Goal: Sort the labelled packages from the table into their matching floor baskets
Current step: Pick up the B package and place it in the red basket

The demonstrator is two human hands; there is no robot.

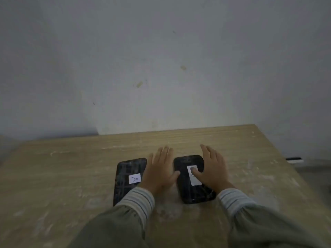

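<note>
Two flat black packages lie side by side on the wooden table (71,176). The left package (127,174) carries a white label with the letter A. On the right package (192,178) the white label is partly covered by my thumb, so its letter is unreadable. My left hand (159,169) rests between the two packages, fingers spread, its thumb touching the right package's left edge. My right hand (209,169) lies along that package's right side with its thumb on the label. Both hands flank it without a closed grip.
A bare grey wall (161,68) rises directly behind the table's far edge. A small dark and white object (294,159) shows beyond the table's right edge. No floor baskets are in view. My sleeves fill the lower part of the view.
</note>
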